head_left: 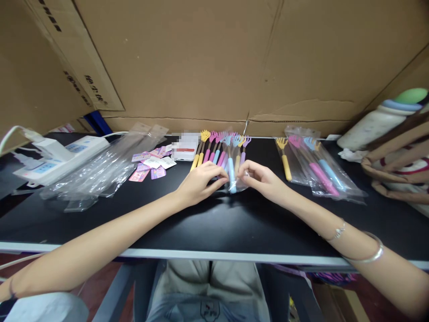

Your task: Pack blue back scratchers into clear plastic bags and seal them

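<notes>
A row of several small back scratchers (219, 150) with yellow, pink, blue and purple handles lies on the black table (214, 223), claw ends pointing away. My left hand (199, 182) rests on the near ends of the handles, fingers curled. My right hand (261, 179) pinches the near end of a clear plastic sleeve (239, 185) that holds a blue-handled scratcher (231, 172). Both hands almost meet over that sleeve.
Packed scratchers in clear bags (315, 167) lie to the right. Empty clear bags (97, 172), small printed cards (150, 163) and a white power strip (56, 158) lie to the left. A cardboard wall (214, 62) closes the back; a bottle (375, 123) and bag (398, 165) sit at the right.
</notes>
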Motion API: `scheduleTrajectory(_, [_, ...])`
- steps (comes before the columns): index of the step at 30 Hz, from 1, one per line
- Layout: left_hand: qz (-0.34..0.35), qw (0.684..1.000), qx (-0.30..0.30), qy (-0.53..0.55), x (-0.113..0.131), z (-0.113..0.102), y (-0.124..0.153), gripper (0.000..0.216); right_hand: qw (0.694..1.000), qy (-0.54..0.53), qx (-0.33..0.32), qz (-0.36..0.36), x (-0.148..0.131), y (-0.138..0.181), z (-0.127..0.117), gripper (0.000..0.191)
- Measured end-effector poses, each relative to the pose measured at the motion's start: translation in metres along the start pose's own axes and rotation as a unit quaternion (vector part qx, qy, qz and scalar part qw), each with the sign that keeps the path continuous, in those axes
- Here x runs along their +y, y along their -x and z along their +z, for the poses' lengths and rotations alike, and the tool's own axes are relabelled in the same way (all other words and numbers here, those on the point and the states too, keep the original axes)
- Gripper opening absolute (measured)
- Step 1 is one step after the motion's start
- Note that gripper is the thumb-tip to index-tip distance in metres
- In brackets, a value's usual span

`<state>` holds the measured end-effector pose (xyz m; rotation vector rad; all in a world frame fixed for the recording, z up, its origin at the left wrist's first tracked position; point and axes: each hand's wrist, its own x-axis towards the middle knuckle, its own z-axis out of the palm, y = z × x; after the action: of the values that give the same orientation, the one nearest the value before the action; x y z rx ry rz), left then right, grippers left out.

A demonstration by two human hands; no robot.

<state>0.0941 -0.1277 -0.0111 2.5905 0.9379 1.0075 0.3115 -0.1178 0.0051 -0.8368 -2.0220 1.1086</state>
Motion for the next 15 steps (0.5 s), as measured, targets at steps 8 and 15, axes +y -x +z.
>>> scheduleTrajectory(8, [0.005,0.997,-0.032,0.071,0.002,-0.002,0.002,0.036,0.994,0.081,0.007,-0.074,-0.016,0.006,0.002,0.012])
scheduleTrajectory(15, [-0.068,0.994,-0.03,0.085,0.012,0.002,0.003,0.035,0.983,0.146,-0.017,-0.111,-0.013,0.007,0.005,0.013])
